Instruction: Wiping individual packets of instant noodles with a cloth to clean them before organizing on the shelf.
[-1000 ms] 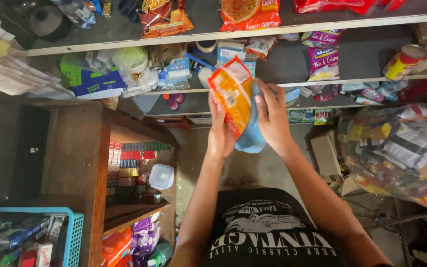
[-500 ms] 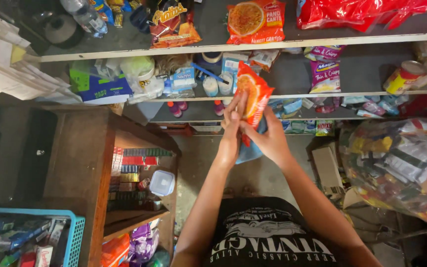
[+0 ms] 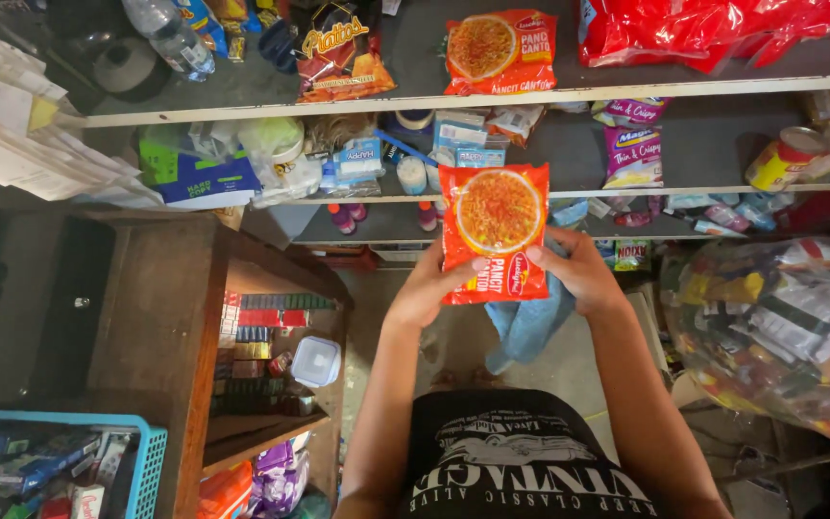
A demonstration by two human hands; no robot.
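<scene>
Below the shelf edge (image 3: 569, 193), both hands, left hand (image 3: 431, 285) and right hand (image 3: 580, 272), hold noodle packet (image 3: 493, 231).

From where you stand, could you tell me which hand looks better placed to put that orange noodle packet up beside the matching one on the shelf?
Probably the right hand: the matching packet lies above and slightly right of the held noodle packet. The left hand grips the lower left edge, so either could.

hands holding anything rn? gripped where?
Yes: an orange noodle packet, held upright by its lower side edges, left hand on the left, right hand on the right.
</scene>
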